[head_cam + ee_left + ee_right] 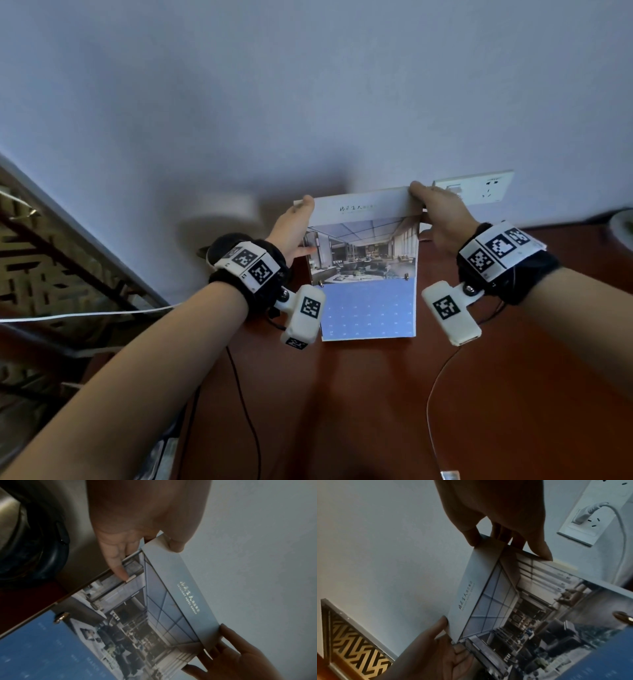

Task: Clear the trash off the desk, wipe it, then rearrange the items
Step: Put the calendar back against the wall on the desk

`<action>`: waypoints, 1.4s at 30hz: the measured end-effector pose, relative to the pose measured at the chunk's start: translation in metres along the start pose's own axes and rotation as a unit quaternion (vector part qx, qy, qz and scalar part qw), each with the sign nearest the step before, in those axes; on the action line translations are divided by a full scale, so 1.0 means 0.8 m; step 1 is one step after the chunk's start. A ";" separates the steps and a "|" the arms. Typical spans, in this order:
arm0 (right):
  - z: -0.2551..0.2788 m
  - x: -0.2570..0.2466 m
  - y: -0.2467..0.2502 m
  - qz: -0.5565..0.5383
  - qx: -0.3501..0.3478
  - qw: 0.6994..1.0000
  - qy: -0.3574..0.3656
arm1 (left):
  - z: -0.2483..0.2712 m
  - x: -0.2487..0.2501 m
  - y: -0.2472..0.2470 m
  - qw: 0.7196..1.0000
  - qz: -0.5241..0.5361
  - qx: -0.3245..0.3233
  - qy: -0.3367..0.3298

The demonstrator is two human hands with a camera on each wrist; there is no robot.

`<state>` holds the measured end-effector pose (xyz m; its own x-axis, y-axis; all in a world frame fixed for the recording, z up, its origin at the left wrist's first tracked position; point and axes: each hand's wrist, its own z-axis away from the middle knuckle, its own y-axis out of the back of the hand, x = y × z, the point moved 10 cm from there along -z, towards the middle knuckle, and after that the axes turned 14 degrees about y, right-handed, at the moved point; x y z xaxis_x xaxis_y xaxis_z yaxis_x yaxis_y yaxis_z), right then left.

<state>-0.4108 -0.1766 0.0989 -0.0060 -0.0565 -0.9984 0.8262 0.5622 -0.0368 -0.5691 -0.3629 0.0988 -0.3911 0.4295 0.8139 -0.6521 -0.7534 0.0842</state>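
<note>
A desk calendar [364, 253] with an interior photo above a blue date grid stands tilted on the red-brown desk [496, 394], close to the wall. My left hand [303, 226] pinches its top left corner, with the thumb over the top edge and the fingers [120, 566] on the photo side. My right hand [424, 212] pinches the top right corner the same way, its fingertips [541, 550] along the calendar's [522, 608] side edge. In the left wrist view the calendar [154, 615] spans from one hand to the other.
A white wall socket [476, 188] with a plug and cable [583, 513] sits just behind my right hand. A dark round object [34, 554] lies left of the calendar. A lattice panel [51, 257] borders the desk's left side. Thin cables [435, 394] trail across the desk.
</note>
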 end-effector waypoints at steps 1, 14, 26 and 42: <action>-0.003 0.000 -0.002 0.006 0.000 1.000 0.006 | -0.003 0.003 0.001 1.000 0.000 0.003 -0.005; -0.054 -0.002 -0.010 0.056 -0.007 0.998 0.010 | -0.043 0.038 -0.008 0.997 -0.035 0.057 -0.034; -0.047 0.001 -0.008 0.077 -0.016 0.996 0.038 | -0.042 0.029 -0.013 0.998 -0.055 0.039 -0.012; -0.007 -0.067 0.022 0.247 0.059 0.949 0.187 | 0.014 0.048 0.029 0.977 -0.145 0.138 -0.074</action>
<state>-0.3994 -0.1589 0.1518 0.2174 0.4985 -0.8392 0.8377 0.3460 0.4225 -0.5925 -0.3695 0.1386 -0.1038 0.5842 0.8050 -0.5131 -0.7248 0.4598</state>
